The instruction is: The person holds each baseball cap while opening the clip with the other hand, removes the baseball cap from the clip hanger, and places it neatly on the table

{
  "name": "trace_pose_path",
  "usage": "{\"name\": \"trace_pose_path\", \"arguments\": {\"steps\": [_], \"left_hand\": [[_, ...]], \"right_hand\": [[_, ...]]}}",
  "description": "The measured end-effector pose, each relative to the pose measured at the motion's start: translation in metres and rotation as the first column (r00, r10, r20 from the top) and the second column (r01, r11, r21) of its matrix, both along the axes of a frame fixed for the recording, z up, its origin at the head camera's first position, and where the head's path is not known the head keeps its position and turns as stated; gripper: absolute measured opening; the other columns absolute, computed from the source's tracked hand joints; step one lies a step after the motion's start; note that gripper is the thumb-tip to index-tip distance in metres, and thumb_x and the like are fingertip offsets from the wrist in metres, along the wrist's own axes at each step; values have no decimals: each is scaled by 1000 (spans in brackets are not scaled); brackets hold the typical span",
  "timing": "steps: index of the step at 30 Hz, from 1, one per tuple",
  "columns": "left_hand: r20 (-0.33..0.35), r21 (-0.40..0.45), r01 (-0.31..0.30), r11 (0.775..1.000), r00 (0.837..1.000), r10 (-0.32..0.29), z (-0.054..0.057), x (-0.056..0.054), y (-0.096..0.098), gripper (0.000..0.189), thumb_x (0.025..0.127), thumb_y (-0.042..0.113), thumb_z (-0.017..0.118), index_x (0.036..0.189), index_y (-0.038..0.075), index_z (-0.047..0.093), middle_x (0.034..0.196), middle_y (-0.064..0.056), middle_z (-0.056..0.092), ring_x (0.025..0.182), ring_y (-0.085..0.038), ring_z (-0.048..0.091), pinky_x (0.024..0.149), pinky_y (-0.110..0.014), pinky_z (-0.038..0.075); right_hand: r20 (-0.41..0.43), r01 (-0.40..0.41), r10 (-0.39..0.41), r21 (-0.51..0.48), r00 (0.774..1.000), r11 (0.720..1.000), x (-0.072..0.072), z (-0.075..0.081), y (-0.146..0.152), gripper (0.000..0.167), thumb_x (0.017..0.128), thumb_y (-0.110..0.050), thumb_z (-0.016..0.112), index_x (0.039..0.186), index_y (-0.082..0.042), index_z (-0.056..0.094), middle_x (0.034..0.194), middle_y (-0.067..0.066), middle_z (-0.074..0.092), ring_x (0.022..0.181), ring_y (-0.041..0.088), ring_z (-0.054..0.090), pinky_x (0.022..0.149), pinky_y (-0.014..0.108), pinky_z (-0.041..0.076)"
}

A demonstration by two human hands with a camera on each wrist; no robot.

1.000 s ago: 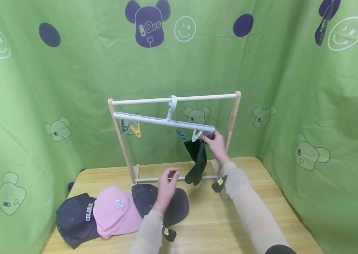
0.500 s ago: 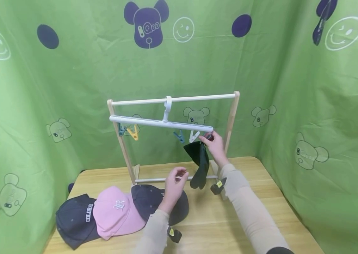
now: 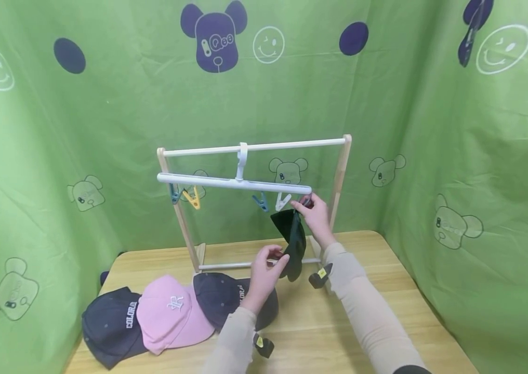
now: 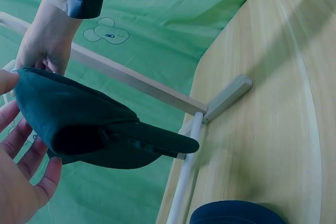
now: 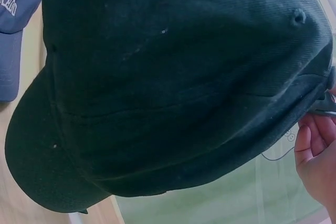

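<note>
A dark green baseball cap [image 3: 295, 239] hangs brim down from the right end of a white hanger [image 3: 212, 181]. My right hand [image 3: 316, 215] is at that end and pinches a greyish clip [image 5: 323, 106] at the cap's back edge, as the right wrist view shows. Around the crown's edge my left hand [image 3: 264, 272] has its fingers spread and loosely bent; fingertips [image 4: 51, 166] are against or very near the fabric. Farther along the hanger dangle a white clip [image 3: 282, 201], two blue clips [image 3: 260, 201] [image 3: 174, 194] and a yellow clip [image 3: 193, 198].
A wooden rack [image 3: 184, 228] with a white top rail [image 3: 292, 145] carries the tilted hanger. On the table [image 3: 329, 332] at the left, a dark cap [image 3: 111, 324], a pink cap [image 3: 170, 314] and a navy cap [image 3: 212, 298] overlap in a row. Green cloth surrounds the table.
The hanger has slid left along the rail and tilts less. My left hand has moved right, up to the green cap. The right hand keeps hold of the clip and shifted slightly left.
</note>
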State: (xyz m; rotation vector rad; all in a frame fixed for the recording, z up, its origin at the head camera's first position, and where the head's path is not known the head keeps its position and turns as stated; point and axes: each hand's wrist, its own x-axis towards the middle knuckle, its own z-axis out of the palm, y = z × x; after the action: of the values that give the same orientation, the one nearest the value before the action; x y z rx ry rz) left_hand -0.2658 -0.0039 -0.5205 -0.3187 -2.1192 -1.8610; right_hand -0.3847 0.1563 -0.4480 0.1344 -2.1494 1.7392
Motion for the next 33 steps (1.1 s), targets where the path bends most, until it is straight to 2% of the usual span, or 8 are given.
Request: {"name": "trace_pose_path", "arguments": {"steps": [5,11,15,20,25,33], "left_hand": [[-23,-42,-19,999,1000,18,0,-3,4,34,85,28,75,111,7,66,99,-9,68,92,-20,62,76,-34,51],[-28,-77,-47,996,999,45,0,-7,10,34,82,28,77,110,11,66,96,-7,67,87,-11,59,70,-20,48],[-4,-67,-52,996,999,52,1,-9,12,35,82,26,77,111,9,66,96,-7,67,86,-9,59,71,-19,48],[20,-55,-55,997,998,56,1,-10,14,36,84,20,75,116,6,64,99,-8,70,86,-12,61,77,-21,51],[30,-88,-67,994,997,70,3,-9,13,33,90,18,69,121,12,62,106,-10,72,94,-19,67,82,-26,56],[-34,-138,-126,982,992,122,5,-7,7,33,94,15,62,127,11,61,112,-15,71,99,-26,69,85,-37,57]], "right_hand": [[-16,3,-3,-8,1000,1000,1,-1,-1,27,82,-19,78,84,-7,55,71,-6,50,67,9,45,58,19,39],[-13,-2,2,-7,1000,1000,-1,-3,-1,26,82,-20,78,83,-8,55,72,-5,50,67,10,45,58,20,39],[-15,-1,1,-5,1000,1000,0,-4,-1,27,82,-21,78,83,-9,55,71,-4,50,66,11,45,57,20,39],[-11,0,-1,-18,1000,1000,2,-2,-2,28,82,-21,79,84,-7,55,71,-4,49,66,11,44,57,20,38],[8,-7,8,-36,1000,999,4,-1,-3,29,82,-21,78,85,-5,54,72,-4,50,67,11,45,58,20,39],[-1,-12,12,-33,1000,999,4,-3,-3,26,83,-21,77,85,-7,55,74,-4,50,69,11,45,59,20,40]]}}
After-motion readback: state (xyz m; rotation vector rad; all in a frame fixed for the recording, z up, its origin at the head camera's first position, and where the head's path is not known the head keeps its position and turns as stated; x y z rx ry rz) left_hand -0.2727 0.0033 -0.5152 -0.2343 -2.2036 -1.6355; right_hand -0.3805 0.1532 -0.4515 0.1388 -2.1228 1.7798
